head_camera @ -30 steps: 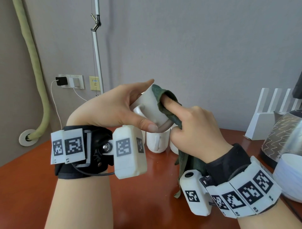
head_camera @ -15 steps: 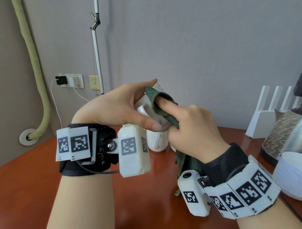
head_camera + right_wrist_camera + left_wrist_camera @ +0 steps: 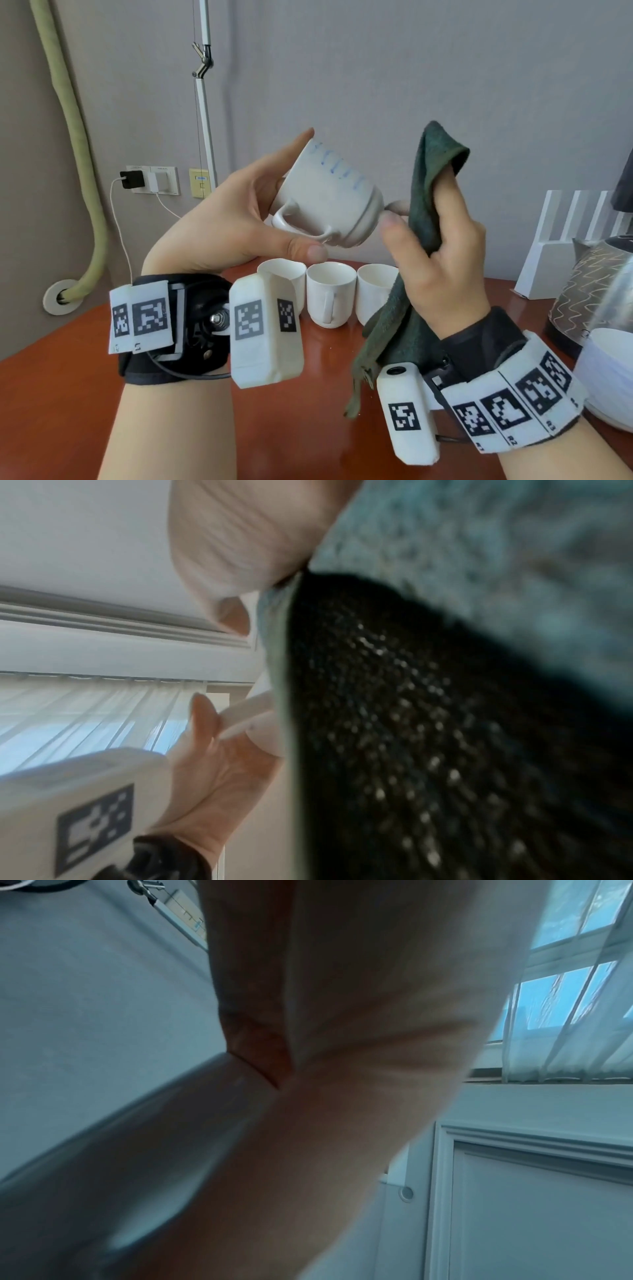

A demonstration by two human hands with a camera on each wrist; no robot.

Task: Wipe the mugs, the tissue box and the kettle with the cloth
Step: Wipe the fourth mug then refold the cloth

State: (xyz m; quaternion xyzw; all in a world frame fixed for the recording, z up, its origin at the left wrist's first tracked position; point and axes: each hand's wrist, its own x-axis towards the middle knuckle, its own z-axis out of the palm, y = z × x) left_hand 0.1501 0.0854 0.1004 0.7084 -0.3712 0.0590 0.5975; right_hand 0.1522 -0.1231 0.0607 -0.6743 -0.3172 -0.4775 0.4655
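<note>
The right hand is raised with the dark green cloth draped over its upright fingers and pinched against them by the thumb; the rest of the cloth hangs past the wrist and ends in a loose corner above the table. Just left of that grip, with a narrow gap of air between them, the left hand holds a white mug tipped on its side, base towards the cloth, handle underneath; the thumb is clamped along the lower wall by the handle and the fingers curl over the far side of the rim. In the right wrist view the cloth fills most of the picture, blurred, with the left hand and a pale edge of what is probably the mug beside it; the left wrist view shows only blurred skin of the left hand up close.

Below and beyond both hands, three more white mugs stand upright in a tight row on the table, well under the held mug; to the right of the cloth hand the kettle stands near the table's right edge, with a white ribbed object in front of it. The red-brown table lies bare between the wrists and out to the left edge.
</note>
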